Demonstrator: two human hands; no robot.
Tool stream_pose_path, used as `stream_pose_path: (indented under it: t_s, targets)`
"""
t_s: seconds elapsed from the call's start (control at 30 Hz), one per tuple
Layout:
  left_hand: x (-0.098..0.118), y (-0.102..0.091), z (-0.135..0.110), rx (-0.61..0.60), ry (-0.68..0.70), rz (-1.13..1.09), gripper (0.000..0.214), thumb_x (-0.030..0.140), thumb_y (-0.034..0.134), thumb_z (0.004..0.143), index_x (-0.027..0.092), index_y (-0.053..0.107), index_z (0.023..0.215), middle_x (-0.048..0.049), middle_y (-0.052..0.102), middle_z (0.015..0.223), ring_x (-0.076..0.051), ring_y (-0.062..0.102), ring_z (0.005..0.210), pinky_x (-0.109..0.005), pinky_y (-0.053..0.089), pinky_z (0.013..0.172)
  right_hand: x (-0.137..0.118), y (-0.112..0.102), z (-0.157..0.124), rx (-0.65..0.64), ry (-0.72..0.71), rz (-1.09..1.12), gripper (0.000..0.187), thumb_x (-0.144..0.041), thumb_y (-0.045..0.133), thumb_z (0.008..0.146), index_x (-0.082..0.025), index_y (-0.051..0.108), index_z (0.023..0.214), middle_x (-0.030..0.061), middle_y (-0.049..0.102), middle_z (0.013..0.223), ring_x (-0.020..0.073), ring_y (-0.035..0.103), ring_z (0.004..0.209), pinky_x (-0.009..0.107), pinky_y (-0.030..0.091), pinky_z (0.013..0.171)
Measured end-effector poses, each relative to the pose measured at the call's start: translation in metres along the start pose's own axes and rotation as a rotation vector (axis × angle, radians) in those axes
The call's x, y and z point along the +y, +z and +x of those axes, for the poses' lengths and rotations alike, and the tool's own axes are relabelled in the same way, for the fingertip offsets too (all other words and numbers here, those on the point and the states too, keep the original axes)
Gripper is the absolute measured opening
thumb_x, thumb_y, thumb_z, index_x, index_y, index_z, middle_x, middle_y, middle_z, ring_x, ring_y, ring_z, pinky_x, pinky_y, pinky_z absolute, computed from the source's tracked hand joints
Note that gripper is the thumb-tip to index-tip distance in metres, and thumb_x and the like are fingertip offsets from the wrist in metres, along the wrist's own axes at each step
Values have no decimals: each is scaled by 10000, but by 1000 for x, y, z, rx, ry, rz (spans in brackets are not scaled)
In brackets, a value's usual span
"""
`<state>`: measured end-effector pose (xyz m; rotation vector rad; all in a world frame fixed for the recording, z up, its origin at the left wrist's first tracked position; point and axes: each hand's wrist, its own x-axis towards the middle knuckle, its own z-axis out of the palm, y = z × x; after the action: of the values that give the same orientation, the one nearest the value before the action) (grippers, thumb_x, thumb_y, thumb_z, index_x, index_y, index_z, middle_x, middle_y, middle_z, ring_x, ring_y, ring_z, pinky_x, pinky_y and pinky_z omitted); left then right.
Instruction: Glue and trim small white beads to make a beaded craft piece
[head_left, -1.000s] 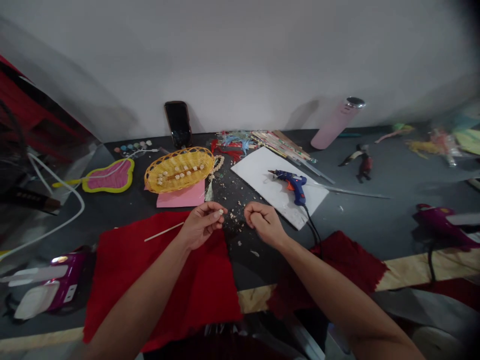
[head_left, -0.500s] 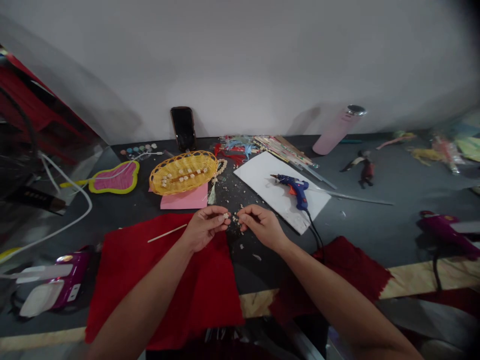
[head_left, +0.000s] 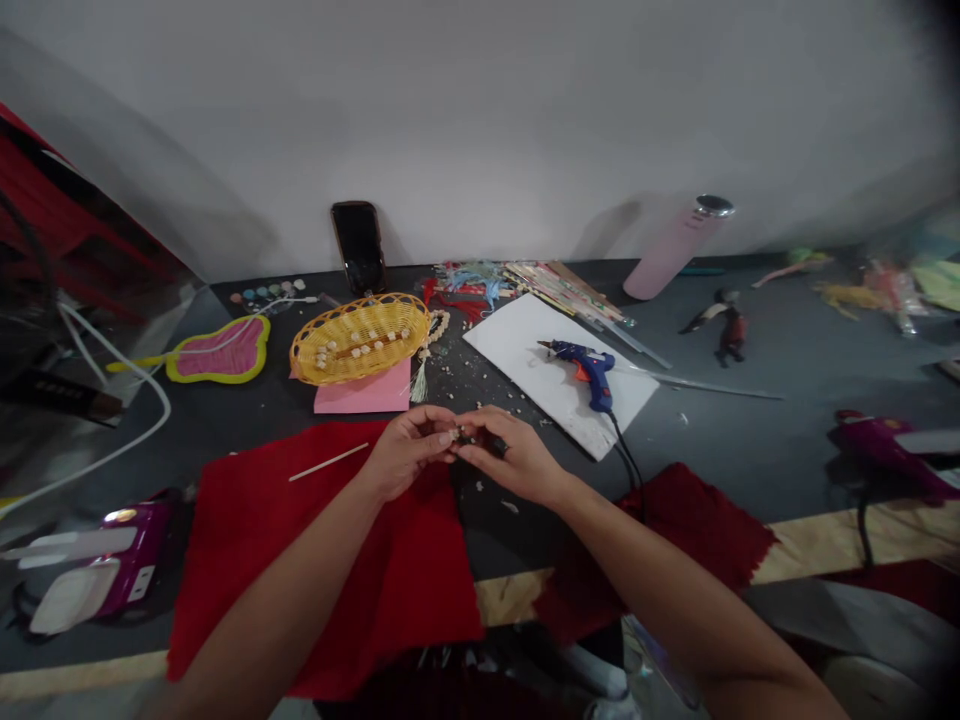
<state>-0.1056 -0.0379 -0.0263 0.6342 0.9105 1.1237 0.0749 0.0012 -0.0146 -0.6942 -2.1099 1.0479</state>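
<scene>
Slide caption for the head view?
Left hand pinches a small pale piece, right hand close beside it; basket and glue gun beyond.

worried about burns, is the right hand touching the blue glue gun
Apart: the head view shows white board and dark tabletop between the right hand and the blue glue gun.

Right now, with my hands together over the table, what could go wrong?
The tiny pale piece in your left hand could slip and get lost among the pale crumbs on the table. The cord runs close to your right forearm, so a careless sweep might snag it and drag the glue gun.
</scene>
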Motion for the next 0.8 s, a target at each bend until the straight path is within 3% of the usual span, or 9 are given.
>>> stream_pose_path:
  t_s: [0.1, 0.27, 0.47, 0.8]
  targets:
    - [-1, 2, -1, -38, 10, 46, 393, 138, 726, 656, 152, 589, 1024, -38, 666, 840, -114, 631, 710, -205, 531, 614, 0, 2, -2, 4, -27, -70, 259, -265, 586, 822, -216, 593, 1075, 52, 590, 873, 147, 559, 790, 282, 480, 712]
    - [-2, 2, 0, -51, 9, 55, 422, 162, 724, 659, 154, 575, 1053, -43, 664, 848, -126, 631, 713, -241, 528, 645, 3, 3, -3, 68, -66, -166, 174, -238, 556, 840, -205, 619, 998, 50, 589, 833, 131, 557, 721, 243, 477, 630]
    - [-3, 3, 0, -43, 55, 79, 419, 143, 712, 670, 155, 567, 1062, -3, 623, 766, -93, 598, 659, -226, 505, 648, 5, 4, -2, 40, -141, -270, 116, -236, 523, 863, -201, 611, 928, 45, 607, 809, 139, 567, 743, 251, 473, 674]
    - [-3, 4, -1, -47, 62, 123, 437, 152, 717, 661, 155, 556, 1068, 18, 607, 687, -73, 572, 587, -202, 466, 611, 7, 8, -4, -21, -106, -215, 103, -256, 526, 862, -195, 597, 905, 34, 600, 775, 132, 554, 722, 249, 455, 673]
